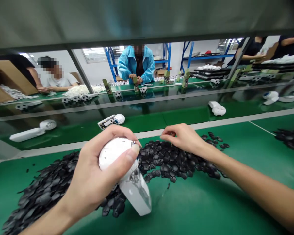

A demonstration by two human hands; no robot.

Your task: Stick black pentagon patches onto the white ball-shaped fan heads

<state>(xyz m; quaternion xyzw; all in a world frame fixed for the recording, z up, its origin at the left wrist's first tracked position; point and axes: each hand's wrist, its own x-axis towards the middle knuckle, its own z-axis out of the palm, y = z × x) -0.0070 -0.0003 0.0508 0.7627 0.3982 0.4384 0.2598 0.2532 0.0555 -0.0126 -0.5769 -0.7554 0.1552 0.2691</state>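
Note:
My left hand (98,163) is wrapped round the rounded head of a white plastic device (137,194), whose flat handle points down toward the front. My right hand (178,135) hovers at the back edge of a pile of small black plastic pieces (166,160), its fingers bent and pressed together; whether a piece is between them is hidden. Another large heap of black pieces (46,192) spreads out behind and left of my left hand. Both heaps lie on the green work surface (210,205).
A belt (149,120) runs behind a pale rail, bearing white devices (218,108). Across it a person in blue (136,65) handles small parts. More black pieces (291,138) lie at the far right. A grey panel (147,19) hangs overhead.

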